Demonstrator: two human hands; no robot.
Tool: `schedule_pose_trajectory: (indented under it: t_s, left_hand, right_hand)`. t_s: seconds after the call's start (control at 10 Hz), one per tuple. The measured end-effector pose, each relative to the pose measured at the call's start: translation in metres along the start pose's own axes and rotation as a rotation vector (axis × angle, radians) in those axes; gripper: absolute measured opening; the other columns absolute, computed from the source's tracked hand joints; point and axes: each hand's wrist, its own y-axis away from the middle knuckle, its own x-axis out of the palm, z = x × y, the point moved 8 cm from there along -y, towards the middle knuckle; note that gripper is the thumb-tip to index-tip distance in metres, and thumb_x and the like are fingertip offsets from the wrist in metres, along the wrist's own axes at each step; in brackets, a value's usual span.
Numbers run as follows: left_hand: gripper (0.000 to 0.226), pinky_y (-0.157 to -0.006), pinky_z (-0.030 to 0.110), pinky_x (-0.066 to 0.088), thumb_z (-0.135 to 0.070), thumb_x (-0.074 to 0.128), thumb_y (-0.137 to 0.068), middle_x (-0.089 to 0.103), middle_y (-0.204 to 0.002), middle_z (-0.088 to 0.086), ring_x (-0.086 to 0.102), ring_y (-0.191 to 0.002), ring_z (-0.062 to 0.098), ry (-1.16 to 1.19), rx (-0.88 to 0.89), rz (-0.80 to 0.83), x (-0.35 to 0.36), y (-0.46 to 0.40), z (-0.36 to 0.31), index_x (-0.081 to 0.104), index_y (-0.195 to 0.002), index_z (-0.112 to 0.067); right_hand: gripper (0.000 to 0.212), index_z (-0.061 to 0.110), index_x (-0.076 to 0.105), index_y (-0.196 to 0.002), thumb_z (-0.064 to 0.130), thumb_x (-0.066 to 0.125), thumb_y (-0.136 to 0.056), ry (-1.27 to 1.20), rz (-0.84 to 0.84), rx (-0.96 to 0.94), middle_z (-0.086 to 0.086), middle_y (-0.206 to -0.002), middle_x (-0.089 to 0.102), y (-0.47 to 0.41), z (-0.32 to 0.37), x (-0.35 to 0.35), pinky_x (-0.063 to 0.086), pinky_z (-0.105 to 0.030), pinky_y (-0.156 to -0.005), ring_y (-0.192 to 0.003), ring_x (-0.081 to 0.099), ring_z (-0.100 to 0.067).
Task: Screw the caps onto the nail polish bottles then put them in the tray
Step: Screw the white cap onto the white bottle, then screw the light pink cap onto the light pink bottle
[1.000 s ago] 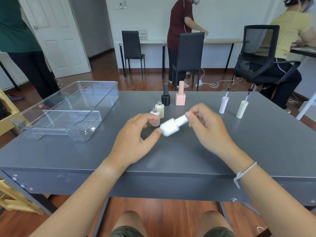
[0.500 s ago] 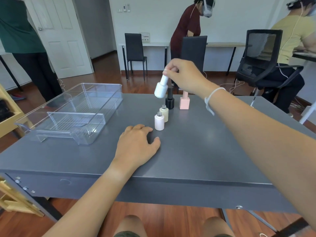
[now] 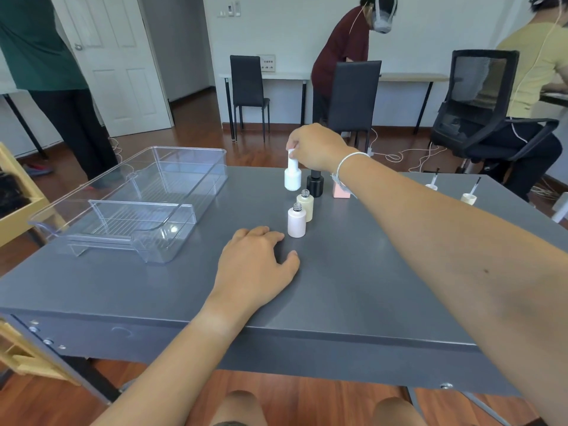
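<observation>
My right hand [image 3: 318, 146] pinches the cap of a capped white bottle [image 3: 292, 177], which stands upright at the table's far middle, just left of a capped black bottle [image 3: 315, 184]. A pink capped bottle [image 3: 340, 191] is partly hidden behind my right wrist. Two uncapped bottles stand nearer: a cream one [image 3: 305, 206] and a pale pink one [image 3: 296, 221]. My left hand [image 3: 256, 265] rests flat on the grey table, fingers apart, holding nothing. The clear plastic tray [image 3: 184, 207] sits to the left with nothing in it.
Two loose brush caps, one white [image 3: 431, 184] and one cream [image 3: 469, 196], stand upside down at the far right of the table [image 3: 353, 287]. People, black chairs and desks fill the room behind. A wooden shelf edge is at the left.
My left hand let go of the white bottle and dropped flat on the table. My right hand carried the capped bottle away and lowered it down beside the black bottle.
</observation>
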Motion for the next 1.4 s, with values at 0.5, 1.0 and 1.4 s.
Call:
schedule_pose_trajectory:
  t_s: [0.5, 1.0, 1.4]
  left_hand:
    - [0.044, -0.09, 0.026, 0.035, -0.045, 0.051, -0.082, 0.056, -0.128, -0.005, 0.041, -0.122, 0.021, 0.009, 0.008, -0.031, 0.0, -0.002, 0.002, 0.058, -0.12, -0.024]
    - [0.046, -0.097, 0.03, 0.035, -0.043, 0.058, -0.081, 0.058, -0.125, -0.005, 0.043, -0.123, 0.019, 0.264, -0.082, -0.009, -0.004, -0.007, 0.013, 0.053, -0.124, -0.029]
    - [0.057, -0.084, 0.025, 0.036, -0.048, 0.07, -0.07, 0.059, -0.121, -0.006, 0.052, -0.104, 0.011, 0.529, -0.19, 0.07, 0.012, -0.04, 0.017, 0.054, -0.121, -0.031]
  right_hand:
    - [0.026, 0.008, 0.064, -0.108, 0.006, 0.047, -0.087, 0.152, -0.015, 0.057, -0.013, -0.115, 0.063, -0.002, -0.004, 0.011, 0.044, -0.033, -0.078, -0.102, 0.06, -0.033]
    - [0.019, 0.025, 0.063, -0.104, 0.025, 0.053, -0.088, -0.574, -0.546, 0.195, 0.017, -0.087, 0.062, 0.139, -0.064, -0.015, 0.043, -0.022, -0.069, -0.084, 0.055, -0.008]
    - [0.051, 0.022, 0.037, -0.134, 0.029, 0.055, -0.087, -0.736, -0.67, 0.6, 0.009, -0.061, 0.05, 0.186, -0.154, -0.005, 0.037, -0.027, -0.07, -0.073, 0.054, -0.015]
